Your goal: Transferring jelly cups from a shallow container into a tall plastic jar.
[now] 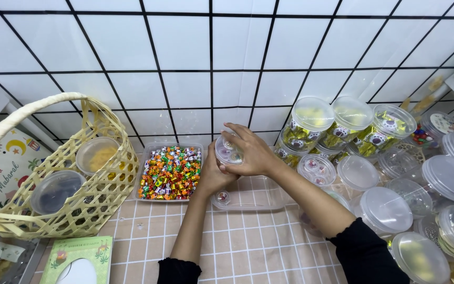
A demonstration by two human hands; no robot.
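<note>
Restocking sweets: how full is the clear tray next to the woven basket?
Full. The clear tray is heaped edge to edge with wrapped candies in orange, green and gold, hiding its bottom. It lies open, with no lid on it.

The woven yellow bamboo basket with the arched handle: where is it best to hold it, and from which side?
Grip the woven yellow bamboo basket at the top of its pale wrapped handle, coming from above: the arch stands upright and free, while two lidded round containers fill the inside.

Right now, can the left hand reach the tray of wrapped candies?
Probably yes. The left hand is right beside the tray of wrapped candies with nothing between them, but it is busy holding a small clear jar with the right hand.
</note>
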